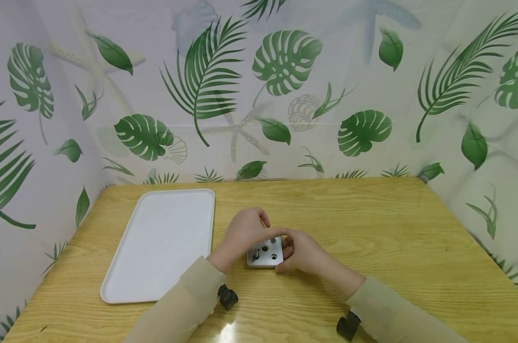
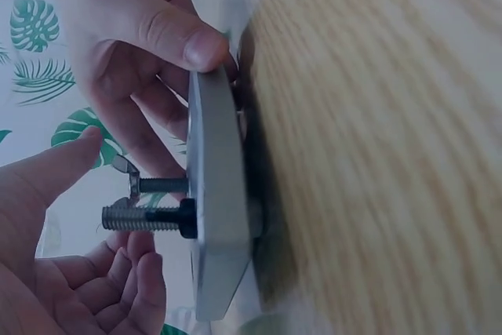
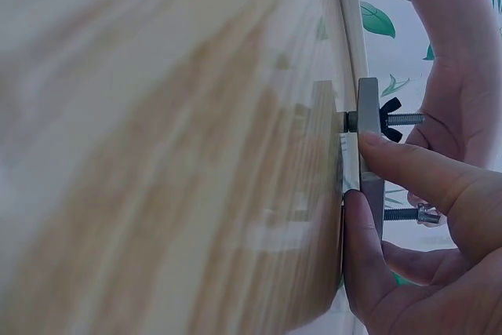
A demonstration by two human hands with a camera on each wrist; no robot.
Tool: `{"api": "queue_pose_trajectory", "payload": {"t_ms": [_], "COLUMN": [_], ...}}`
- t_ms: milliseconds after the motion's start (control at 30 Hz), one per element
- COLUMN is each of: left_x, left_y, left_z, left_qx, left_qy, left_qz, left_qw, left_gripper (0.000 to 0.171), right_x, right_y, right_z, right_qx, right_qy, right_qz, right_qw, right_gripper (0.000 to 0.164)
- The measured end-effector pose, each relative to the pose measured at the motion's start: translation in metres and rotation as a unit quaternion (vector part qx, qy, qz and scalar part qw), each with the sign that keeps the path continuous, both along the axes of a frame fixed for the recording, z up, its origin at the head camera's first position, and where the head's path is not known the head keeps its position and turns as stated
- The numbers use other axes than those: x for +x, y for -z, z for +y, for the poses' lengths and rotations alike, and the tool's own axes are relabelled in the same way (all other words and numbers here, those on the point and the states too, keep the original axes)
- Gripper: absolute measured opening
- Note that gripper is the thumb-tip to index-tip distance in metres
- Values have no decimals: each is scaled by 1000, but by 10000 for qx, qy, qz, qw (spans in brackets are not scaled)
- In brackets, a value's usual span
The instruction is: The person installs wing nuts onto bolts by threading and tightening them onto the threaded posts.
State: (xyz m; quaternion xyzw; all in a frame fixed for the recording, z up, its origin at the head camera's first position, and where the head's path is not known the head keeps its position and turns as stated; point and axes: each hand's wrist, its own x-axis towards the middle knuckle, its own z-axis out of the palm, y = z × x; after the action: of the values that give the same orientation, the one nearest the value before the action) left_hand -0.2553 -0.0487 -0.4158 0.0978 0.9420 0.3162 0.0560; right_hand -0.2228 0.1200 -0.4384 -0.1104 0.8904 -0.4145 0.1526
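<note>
A flat silver metal plate (image 1: pixel 264 261) with several holes is raised slightly off the table, bolts standing through it. My right hand (image 1: pixel 303 251) pinches its right edge between thumb and fingers. One bolt (image 2: pixel 140 218) carries a black wing nut (image 3: pixel 391 119) down against the plate. Another bolt (image 2: pixel 163 185) has a silver wing nut (image 3: pixel 428 215) near its free end. My left hand (image 1: pixel 247 229) hovers over the plate around that silver nut, thumb (image 2: pixel 74 164) and fingers apart, with no visible grip on it. Its fingertips are partly hidden behind the bolts.
A white rectangular tray (image 1: pixel 160 245) lies on the left of the wooden table (image 1: pixel 370 214). A leaf-printed cloth (image 1: pixel 293 143) hangs behind the table and along its sides. Small black cameras (image 1: pixel 228 297) are worn on both wrists.
</note>
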Motion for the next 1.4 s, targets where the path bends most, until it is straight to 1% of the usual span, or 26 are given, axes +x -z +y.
{"api": "queue_pose_trajectory", "payload": {"t_ms": [100, 233, 433, 600, 700, 867, 1033, 1133, 1233, 1333, 1400], "left_x": [1, 0, -2, -5, -6, -7, -8, -8, -7, -5, -3], "left_y": [2, 4, 5, 4, 4, 4, 7, 8, 7, 4, 2], "left_z": [2, 3, 2, -1, -3, -8, -11, -11, -11, -10, -8], "left_qx": [-38, 171, 667, 870, 975, 1242, 1548, 1547, 1406, 1001, 626], "left_qy": [28, 163, 426, 719, 896, 944, 925, 932, 921, 798, 616], "left_qz": [11, 5, -152, -184, -248, -395, -399, -348, -256, -5, 172], "left_qw": [10000, 9997, 9967, 9934, 9909, 9870, 9828, 9829, 9854, 9918, 9960], "left_gripper": [42, 37, 23, 14, 14, 13, 8, 6, 7, 10, 17], "right_x": [0, 0, -2, -2, -2, -2, -2, -1, -1, -1, -1], "right_y": [1, 2, 5, 3, 2, 3, 5, 5, 5, 4, 3], "right_z": [0, 0, 2, 3, 3, 2, 1, 2, 1, 1, 0], "right_qx": [-60, -138, -161, -213, -248, -122, -70, -111, -100, -72, -61], "right_qy": [0, -12, -19, -40, -76, -36, 10, -27, -36, -18, -11], "right_qz": [-68, -103, -66, -91, -108, -137, -124, -107, -87, -58, -39], "right_qw": [10000, 9999, 9998, 9997, 9996, 9998, 9999, 9999, 9999, 10000, 10000], "right_gripper": [80, 80, 88, 91, 90, 90, 89, 90, 91, 92, 92]}}
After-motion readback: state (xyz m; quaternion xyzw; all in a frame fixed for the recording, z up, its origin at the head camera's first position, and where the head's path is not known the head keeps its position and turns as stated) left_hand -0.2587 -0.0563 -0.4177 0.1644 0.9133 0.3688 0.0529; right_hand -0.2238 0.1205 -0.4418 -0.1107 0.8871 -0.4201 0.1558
